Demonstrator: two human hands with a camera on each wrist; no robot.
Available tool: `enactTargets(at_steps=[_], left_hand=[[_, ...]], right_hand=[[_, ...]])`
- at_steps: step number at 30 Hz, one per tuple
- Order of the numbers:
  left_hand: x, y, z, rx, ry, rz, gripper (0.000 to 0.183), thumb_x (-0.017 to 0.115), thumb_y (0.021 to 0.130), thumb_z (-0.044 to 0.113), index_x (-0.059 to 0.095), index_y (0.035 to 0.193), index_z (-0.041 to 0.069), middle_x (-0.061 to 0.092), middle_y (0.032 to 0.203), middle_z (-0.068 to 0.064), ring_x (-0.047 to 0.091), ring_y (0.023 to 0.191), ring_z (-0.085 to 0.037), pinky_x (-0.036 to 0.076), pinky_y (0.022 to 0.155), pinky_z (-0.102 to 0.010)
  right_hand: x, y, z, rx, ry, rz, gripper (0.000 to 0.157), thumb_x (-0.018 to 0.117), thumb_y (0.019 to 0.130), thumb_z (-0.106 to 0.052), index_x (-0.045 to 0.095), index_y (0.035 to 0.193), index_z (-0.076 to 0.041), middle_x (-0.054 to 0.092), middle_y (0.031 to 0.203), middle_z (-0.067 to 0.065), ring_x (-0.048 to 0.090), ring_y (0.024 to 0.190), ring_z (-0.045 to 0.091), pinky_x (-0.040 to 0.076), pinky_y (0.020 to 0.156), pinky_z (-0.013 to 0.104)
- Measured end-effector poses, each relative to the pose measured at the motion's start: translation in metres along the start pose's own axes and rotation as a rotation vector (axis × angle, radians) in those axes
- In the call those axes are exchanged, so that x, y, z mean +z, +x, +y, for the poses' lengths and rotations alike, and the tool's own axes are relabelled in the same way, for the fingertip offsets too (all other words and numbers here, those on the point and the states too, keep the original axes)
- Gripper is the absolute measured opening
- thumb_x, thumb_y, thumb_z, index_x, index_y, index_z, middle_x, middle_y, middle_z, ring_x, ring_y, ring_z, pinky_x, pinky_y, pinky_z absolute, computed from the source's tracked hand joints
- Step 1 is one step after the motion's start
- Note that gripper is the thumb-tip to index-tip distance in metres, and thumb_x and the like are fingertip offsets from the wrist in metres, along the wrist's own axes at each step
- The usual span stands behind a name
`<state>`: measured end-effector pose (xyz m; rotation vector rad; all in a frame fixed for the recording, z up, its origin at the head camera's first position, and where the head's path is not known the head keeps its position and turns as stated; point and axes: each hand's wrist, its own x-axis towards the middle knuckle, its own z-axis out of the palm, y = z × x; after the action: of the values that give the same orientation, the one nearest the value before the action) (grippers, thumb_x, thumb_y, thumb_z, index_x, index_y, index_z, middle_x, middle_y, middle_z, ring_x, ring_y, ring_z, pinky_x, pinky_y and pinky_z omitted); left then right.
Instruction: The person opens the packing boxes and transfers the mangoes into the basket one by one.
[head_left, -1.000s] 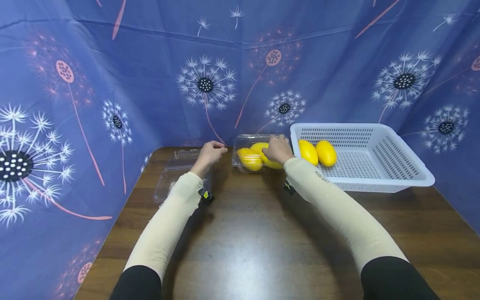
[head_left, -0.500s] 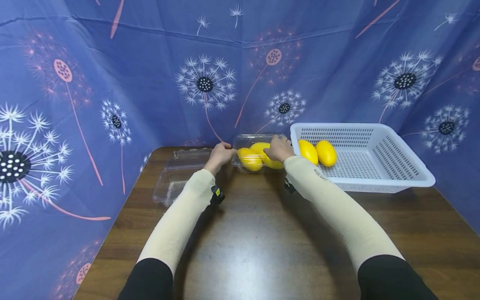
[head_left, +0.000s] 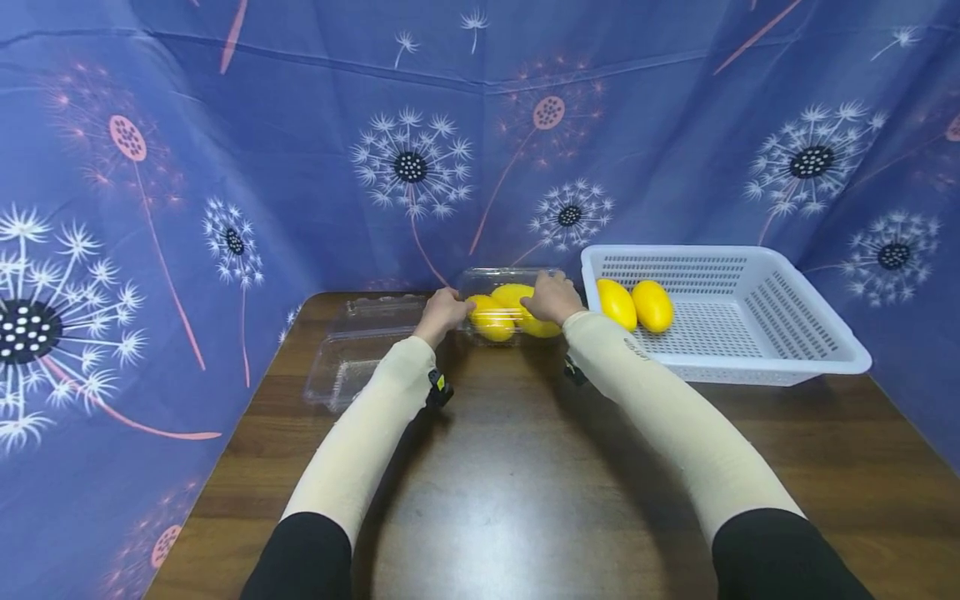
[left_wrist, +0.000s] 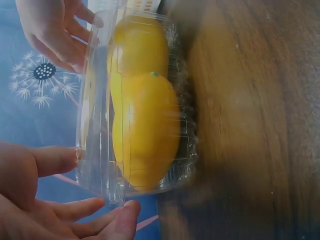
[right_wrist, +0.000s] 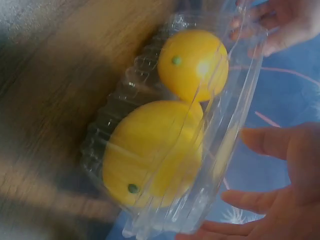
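A clear plastic clamshell box (head_left: 491, 275) with yellow mangoes (head_left: 491, 323) inside stands at the back of the table, its lid folded over. My left hand (head_left: 442, 313) holds the box's left end; in the left wrist view the thumb (left_wrist: 60, 159) touches the lid edge and the fingers lie at the end wall. My right hand (head_left: 553, 298) holds the right end, thumb on the lid and fingers around the back corner. Two mangoes show plainly in the right wrist view, a round one (right_wrist: 192, 65) and a longer one (right_wrist: 150, 155). Any behind them is hard to make out.
A white perforated basket (head_left: 810, 358) stands to the right of the box, holding two more mangoes (head_left: 652, 306) at its left side. Left of my left hand, an opened clear plastic box (head_left: 337, 367) lies on the wooden table (head_left: 487, 467). A blue flowered cloth (head_left: 480, 167) hangs behind.
My left hand has moved right from beside the box to take hold of its left end. The mango-filled box has shifted slightly left, with my right hand still on it.
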<state>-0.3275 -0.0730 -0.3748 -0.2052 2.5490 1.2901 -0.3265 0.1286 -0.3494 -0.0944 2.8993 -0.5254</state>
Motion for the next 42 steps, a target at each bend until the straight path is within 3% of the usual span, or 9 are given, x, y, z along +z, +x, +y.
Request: enactTargets(at_steps=[3,6,10,13,18,21,23,28,42], left_hand=[[0.000,-0.001,0.001,-0.013,0.006,0.000,0.059,0.057,0.098,0.030,0.036,0.148,0.006,0.044,0.149,-0.013,0.059,0.102,-0.026,0.046,0.106,-0.045],[-0.001,-0.001,0.000,-0.026,-0.019,0.000,0.058,0.057,0.098,0.028,0.037,0.148,0.006,0.045,0.148,-0.013,0.057,0.091,-0.021,0.047,0.103,-0.043],[-0.001,0.002,-0.003,-0.036,-0.097,0.010,0.057,0.058,0.097,0.025,0.038,0.147,0.006,0.048,0.145,-0.012,0.042,0.061,-0.014,0.049,0.090,-0.041],[0.000,0.005,-0.006,-0.036,-0.149,0.020,0.056,0.059,0.097,0.024,0.040,0.146,0.006,0.050,0.143,-0.012,0.033,0.054,-0.011,0.046,0.077,-0.039],[0.001,0.007,-0.009,-0.054,-0.183,0.031,0.054,0.057,0.098,0.026,0.041,0.146,0.008,0.053,0.137,-0.011,0.037,0.067,-0.011,0.047,0.077,-0.036],[0.000,0.007,-0.010,-0.053,-0.198,0.046,0.051,0.056,0.098,0.027,0.043,0.144,0.008,0.060,0.119,-0.008,0.039,0.070,-0.009,0.050,0.081,-0.037],[-0.001,0.007,-0.010,-0.042,-0.224,0.047,0.045,0.056,0.098,0.026,0.051,0.136,0.004,0.060,0.091,-0.005,0.037,0.064,-0.011,0.048,0.077,-0.037],[-0.003,0.009,-0.011,-0.025,-0.298,0.019,0.028,0.055,0.098,0.023,0.061,0.104,-0.003,0.032,0.050,0.007,0.029,0.048,-0.010,0.033,0.062,-0.034],[-0.008,0.009,-0.011,-0.064,-0.401,-0.032,0.029,0.058,0.096,0.023,0.054,0.110,-0.002,0.034,0.050,0.007,0.032,0.047,-0.009,0.033,0.056,-0.027]], right_hand=[[-0.002,0.002,0.005,0.005,0.027,0.004,0.074,0.051,0.099,-0.035,0.018,0.150,0.008,0.019,0.153,0.037,0.022,0.142,0.051,0.024,0.118,0.056],[-0.003,0.004,0.010,0.019,0.052,-0.004,0.077,0.050,0.099,-0.036,0.017,0.149,0.012,0.025,0.151,0.037,0.025,0.140,0.050,0.024,0.118,0.056],[-0.003,0.009,0.017,0.045,0.084,-0.027,0.083,0.048,0.099,-0.040,0.009,0.148,0.015,0.026,0.150,0.037,0.027,0.140,0.049,0.027,0.117,0.054],[-0.002,0.012,0.021,0.065,0.108,-0.048,0.086,0.046,0.099,-0.042,0.006,0.148,0.016,0.026,0.150,0.038,0.031,0.139,0.049,0.031,0.116,0.054],[-0.002,0.013,0.024,0.057,0.114,-0.062,0.068,0.047,0.099,-0.039,0.038,0.138,0.016,0.041,0.143,0.034,0.051,0.123,0.045,0.044,0.106,0.049],[-0.002,0.011,0.024,0.050,0.122,-0.061,0.057,0.047,0.099,-0.037,0.053,0.129,0.011,0.055,0.132,0.029,0.060,0.105,0.038,0.051,0.094,0.046],[-0.002,0.010,0.024,0.053,0.141,-0.062,0.056,0.048,0.099,-0.037,0.055,0.128,0.010,0.058,0.129,0.027,0.060,0.100,0.035,0.052,0.091,0.045],[-0.005,0.009,0.024,0.059,0.170,-0.064,0.053,0.047,0.097,-0.035,0.056,0.125,0.009,0.058,0.128,0.026,0.059,0.099,0.034,0.052,0.090,0.043],[-0.006,0.010,0.023,0.091,0.142,-0.053,0.044,0.048,0.094,-0.031,0.063,0.109,0.007,0.060,0.123,0.024,0.057,0.097,0.032,0.051,0.086,0.040]])
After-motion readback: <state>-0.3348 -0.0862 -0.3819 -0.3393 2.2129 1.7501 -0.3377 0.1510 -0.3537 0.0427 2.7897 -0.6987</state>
